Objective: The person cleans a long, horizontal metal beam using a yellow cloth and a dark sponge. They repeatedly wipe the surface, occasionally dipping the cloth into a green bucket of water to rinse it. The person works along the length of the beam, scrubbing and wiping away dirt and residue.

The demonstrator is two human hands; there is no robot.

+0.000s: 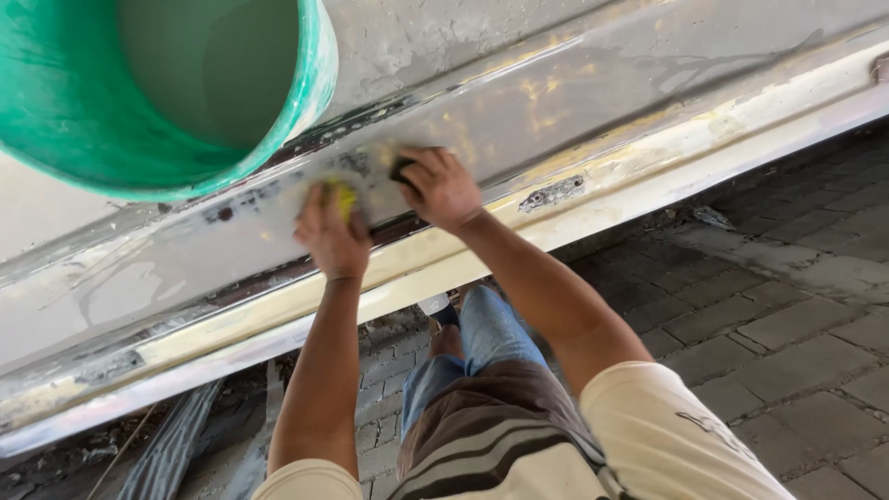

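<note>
Hands first: my left hand (pixel 331 233) presses flat on the grey, sanded body panel (pixel 556 120) in front of me, fingers curled over a small yellow-green pad (pixel 344 197) that shows between them. My right hand (pixel 441 188) lies just to the right of it on the same panel, fingers bent down around a dark block (pixel 402 169) that peeks out at the fingertips; what kind of block it is I cannot tell. Both hands touch the panel, near each other but apart.

Bare metal, grey filler and yellowish patches cover the panel, with a chipped dark spot (pixel 552 193) to the right of my right hand. Below my hands runs a cream-coloured sill strip (pixel 648 176), slanting from near left to far right. At far left, above my left hand, the open mouth of a green bucket (pixel 306 93) fills the corner. Under the sill, to the right, is grey brick paving (pixel 787 324). My knee in blue jeans (pixel 491 329) is near me, between my arms.
</note>
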